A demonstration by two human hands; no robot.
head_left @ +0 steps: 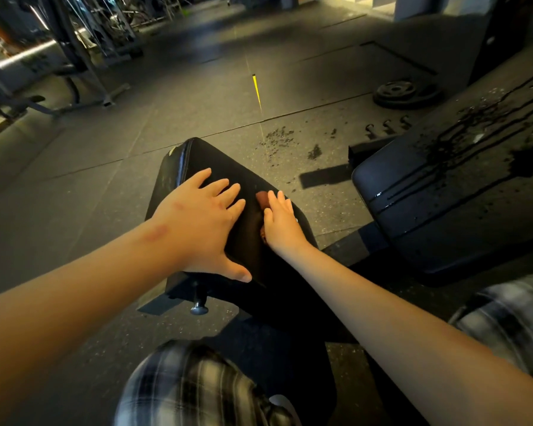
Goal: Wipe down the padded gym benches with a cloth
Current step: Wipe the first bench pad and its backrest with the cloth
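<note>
Gym floor [120, 142]: left hand [203, 219] splayed flat on bench pad [216, 161]; right hand [280, 224] flat, pressing cloth [261, 198].

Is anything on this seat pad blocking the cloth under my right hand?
Only the left hand, lying flat on the seat pad just left of the brownish cloth that the right hand presses. Nothing else visible sits on the pad.

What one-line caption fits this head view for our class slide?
Left hand lies flat on a black bench pad while the right hand presses a brown cloth onto it.
</note>
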